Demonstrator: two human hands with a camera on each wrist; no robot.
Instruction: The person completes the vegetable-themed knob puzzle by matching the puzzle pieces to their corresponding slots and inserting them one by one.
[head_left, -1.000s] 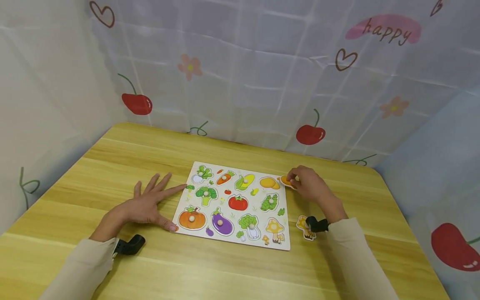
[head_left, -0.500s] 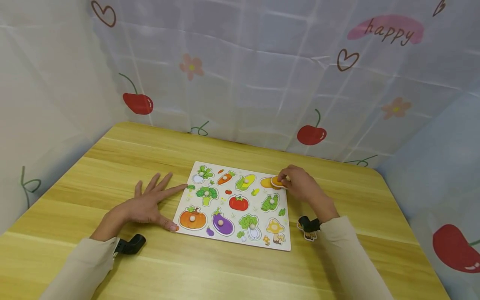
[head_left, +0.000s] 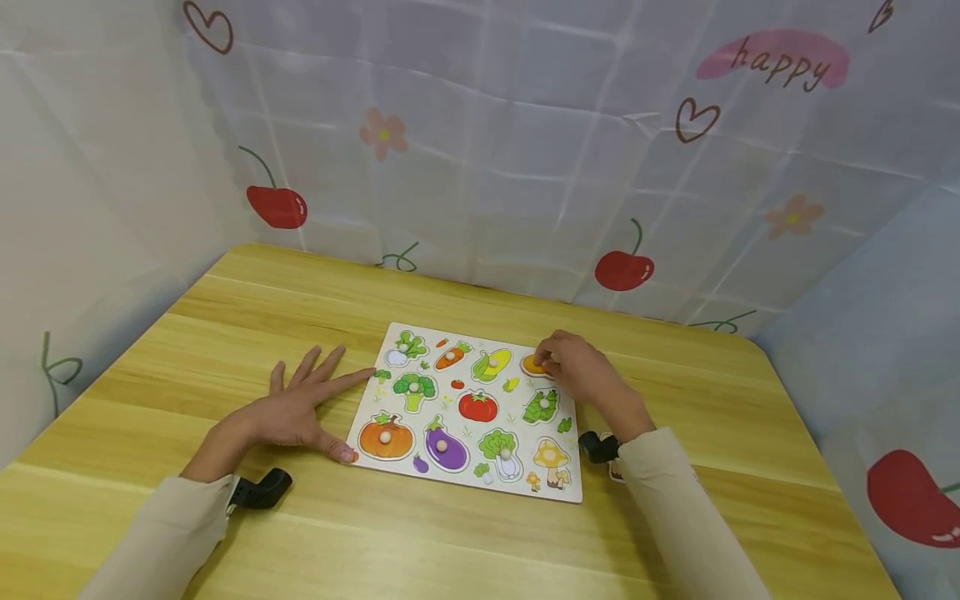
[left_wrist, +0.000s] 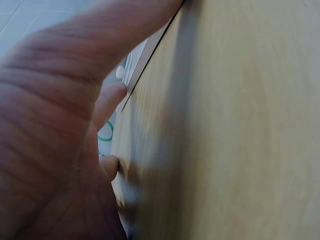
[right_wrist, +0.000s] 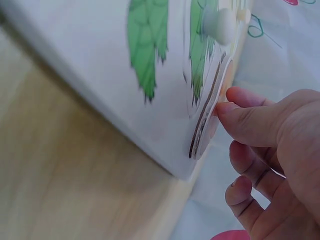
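A white wooden peg puzzle board [head_left: 517,495] with vegetable pictures lies on the table. My left hand [head_left: 292,414] is spread flat at its left side, thumb and index fingertip at the board's edge. At the far right corner my right hand [head_left: 588,371] pinches an orange oval puzzle piece [head_left: 532,365] between thumb and index finger. In the right wrist view the piece [right_wrist: 206,120] is tilted, its rim close over the board's surface, and the other fingers are curled below. The piece covers the top right recess; its knob is hidden by the fingers.
A mushroom puzzle piece [head_left: 616,469] lies right of the board, mostly hidden under the right wrist camera [head_left: 600,447]. Knobbed pieces such as the pumpkin [head_left: 397,442] and eggplant [head_left: 452,457] sit in the board. A printed curtain [head_left: 480,208] hangs behind the table.
My right hand has moved left with the orange piece, from beyond the board's right edge to over the top right recess. The left hand has stayed in place.
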